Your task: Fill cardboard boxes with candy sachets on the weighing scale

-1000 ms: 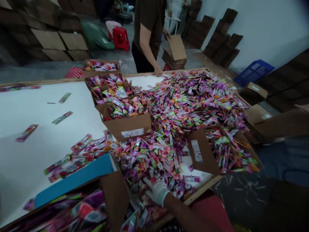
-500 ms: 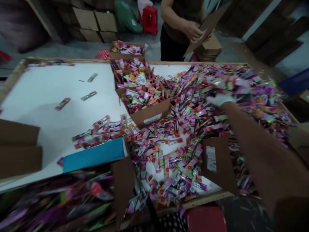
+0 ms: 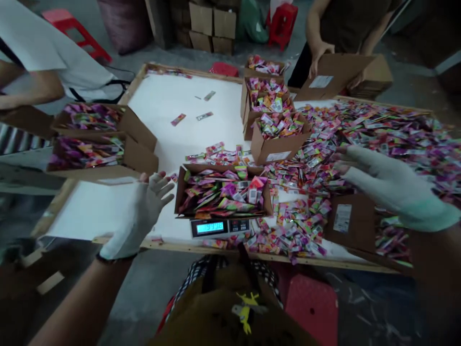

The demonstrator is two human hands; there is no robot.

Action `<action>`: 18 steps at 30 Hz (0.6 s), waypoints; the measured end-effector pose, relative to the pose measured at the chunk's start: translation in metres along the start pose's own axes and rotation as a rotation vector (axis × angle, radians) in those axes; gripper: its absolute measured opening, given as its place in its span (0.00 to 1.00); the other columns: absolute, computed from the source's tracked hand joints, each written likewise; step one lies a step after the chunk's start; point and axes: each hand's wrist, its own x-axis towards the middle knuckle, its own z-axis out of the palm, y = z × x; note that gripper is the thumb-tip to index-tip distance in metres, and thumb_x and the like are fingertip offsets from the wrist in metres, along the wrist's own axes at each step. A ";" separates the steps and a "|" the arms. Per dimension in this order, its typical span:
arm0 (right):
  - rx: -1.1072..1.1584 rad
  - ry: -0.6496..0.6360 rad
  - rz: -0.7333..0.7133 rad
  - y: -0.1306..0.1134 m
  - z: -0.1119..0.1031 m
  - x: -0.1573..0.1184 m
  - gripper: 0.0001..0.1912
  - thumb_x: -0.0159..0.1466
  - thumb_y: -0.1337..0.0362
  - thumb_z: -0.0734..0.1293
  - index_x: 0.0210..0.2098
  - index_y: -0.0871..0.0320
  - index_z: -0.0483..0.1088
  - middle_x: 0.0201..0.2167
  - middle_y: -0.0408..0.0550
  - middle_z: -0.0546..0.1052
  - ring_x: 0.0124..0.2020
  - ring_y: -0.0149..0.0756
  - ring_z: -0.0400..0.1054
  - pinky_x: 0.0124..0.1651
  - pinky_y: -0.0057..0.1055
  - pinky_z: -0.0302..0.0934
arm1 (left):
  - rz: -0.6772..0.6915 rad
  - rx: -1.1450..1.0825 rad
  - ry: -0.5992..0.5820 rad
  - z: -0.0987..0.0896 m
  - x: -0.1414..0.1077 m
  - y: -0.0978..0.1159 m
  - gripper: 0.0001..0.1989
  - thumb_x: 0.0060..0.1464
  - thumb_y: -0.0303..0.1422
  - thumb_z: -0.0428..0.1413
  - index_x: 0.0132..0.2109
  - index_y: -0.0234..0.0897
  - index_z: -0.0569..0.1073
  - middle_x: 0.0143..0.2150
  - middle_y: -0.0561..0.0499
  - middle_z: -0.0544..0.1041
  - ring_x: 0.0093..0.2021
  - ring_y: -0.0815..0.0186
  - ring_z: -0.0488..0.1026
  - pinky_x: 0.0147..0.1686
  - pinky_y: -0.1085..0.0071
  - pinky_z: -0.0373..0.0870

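My left hand [image 3: 142, 211], in a white glove with bare fingertips, is open beside the left end of a cardboard box [image 3: 181, 194]. The box is filled with small colourful packets [image 3: 230, 192] and sits on a digital scale [image 3: 220, 228] with a lit blue display. My right hand [image 3: 389, 182], gloved the same way, has its fingers stretched out and holds nothing. It hovers above the heap of loose packets [image 3: 382, 127] on the right, near a cardboard box [image 3: 355, 218] with a white label.
Filled boxes [image 3: 139, 161] stand at the left, others [image 3: 277, 149] mid-table. A person [image 3: 334, 43] across the table holds a carton [image 3: 324, 77]; another person [image 3: 46, 62] is at far left. A red stool [image 3: 311, 307] stands below the table edge.
The view has swung left and my left hand has come into sight. My right hand, blurred over the packet heap before, is nearer and open. The person opposite has brought the carton lower.
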 end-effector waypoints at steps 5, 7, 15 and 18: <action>0.058 -0.126 -0.263 -0.084 0.081 -0.019 0.41 0.65 0.54 0.73 0.74 0.48 0.58 0.66 0.58 0.71 0.58 0.50 0.77 0.56 0.50 0.78 | -0.121 -0.051 0.066 -0.039 -0.017 -0.004 0.21 0.64 0.52 0.51 0.49 0.41 0.74 0.60 0.41 0.76 0.63 0.51 0.72 0.56 0.57 0.72; 0.001 -0.176 -0.370 -0.107 0.106 -0.018 0.41 0.65 0.57 0.71 0.75 0.48 0.57 0.68 0.57 0.69 0.61 0.52 0.74 0.59 0.52 0.76 | -0.157 -0.061 0.098 -0.055 -0.028 -0.009 0.20 0.66 0.50 0.48 0.49 0.40 0.74 0.61 0.40 0.76 0.63 0.52 0.72 0.59 0.56 0.70; -0.591 -0.446 -0.388 -0.148 0.172 -0.001 0.39 0.63 0.62 0.71 0.73 0.53 0.63 0.67 0.58 0.71 0.63 0.57 0.71 0.64 0.49 0.69 | -0.165 -0.147 0.147 -0.132 -0.064 -0.030 0.19 0.62 0.50 0.55 0.47 0.40 0.78 0.51 0.43 0.80 0.55 0.53 0.75 0.57 0.57 0.71; -0.712 -0.588 -0.305 -0.141 0.208 0.008 0.42 0.63 0.63 0.73 0.75 0.52 0.62 0.66 0.60 0.74 0.62 0.56 0.73 0.63 0.46 0.69 | -0.176 -0.180 0.194 -0.147 -0.075 -0.032 0.18 0.64 0.48 0.53 0.46 0.40 0.78 0.50 0.44 0.80 0.54 0.55 0.76 0.57 0.59 0.71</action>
